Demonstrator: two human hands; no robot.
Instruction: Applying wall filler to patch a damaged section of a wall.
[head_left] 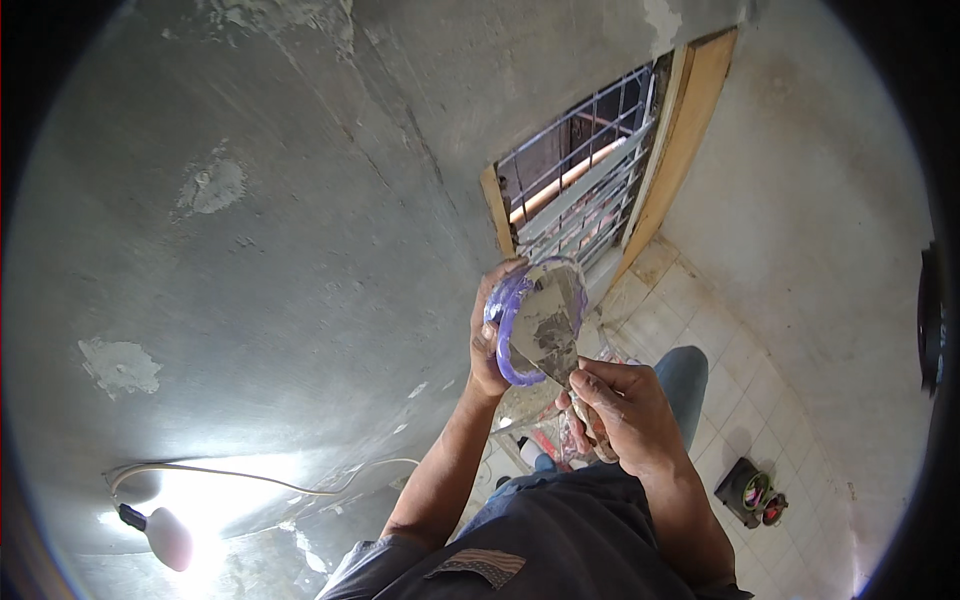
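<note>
Just right of the frame's centre, the left hand [490, 340] holds a purple-rimmed dish [535, 320] tilted up on edge, its grip closed around the left side of the rim, fingers curled over the top. The right hand [625, 410] has its grip closed tight on the handle of a trowel [548, 335], whose grey, mortar-smeared blade lies against the face of the dish. The blade's long axis runs from lower right to upper left in the frame: the handle end sits low at the right fist, and the blade points up toward the barred window [585, 175] in the upper middle. The dish's own long axis runs nearly upright, leaning slightly right at the top. Since the dish stands so steeply, wet mortar could slide off its lower edge and fall onto the jeans or the tiled floor [720, 330] at lower right; a hard scrape of the blade could also push the dish out of the left grip, which has only one side of the rim. Both are held well clear of the grey plastered wall [250, 250] filling the left of the frame. A bare lamp [168, 535] on a white cord glows at lower left, and a small dark holder [750, 492] sits on the floor at lower right.
</note>
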